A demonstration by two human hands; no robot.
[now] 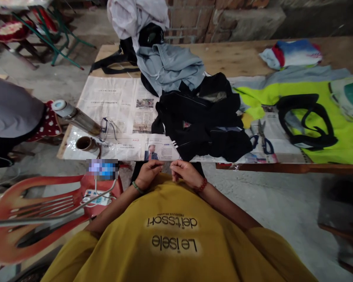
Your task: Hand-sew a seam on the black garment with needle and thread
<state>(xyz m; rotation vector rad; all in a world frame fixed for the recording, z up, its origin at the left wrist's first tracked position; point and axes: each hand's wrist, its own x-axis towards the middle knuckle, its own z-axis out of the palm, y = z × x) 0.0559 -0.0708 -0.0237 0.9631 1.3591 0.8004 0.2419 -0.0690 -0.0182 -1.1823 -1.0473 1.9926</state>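
Observation:
My left hand point(149, 172), with a green bracelet at the wrist, is close to my body at the table's front edge. Its thumb and fingers are pressed together. A short gap to the right, my right hand point(186, 172), wearing a red bead bracelet, has its fingers curled in. Whatever either hand may hold is too small or hidden to make out. Just beyond them, a heap of black clothing point(202, 125) lies crumpled on newspaper point(120, 113). A grey garment point(170, 66) is piled behind it. Blue-handled scissors point(262, 137) lie to the right of the heap.
At left on the table are a bottle point(76, 117), glasses point(107, 128) and a brown cup point(87, 145). A black strap point(308, 139) lies over a yellow-green garment point(341, 141) at right. A red plastic chair point(47, 180) stands left of me; another person point(11, 105) is beyond it.

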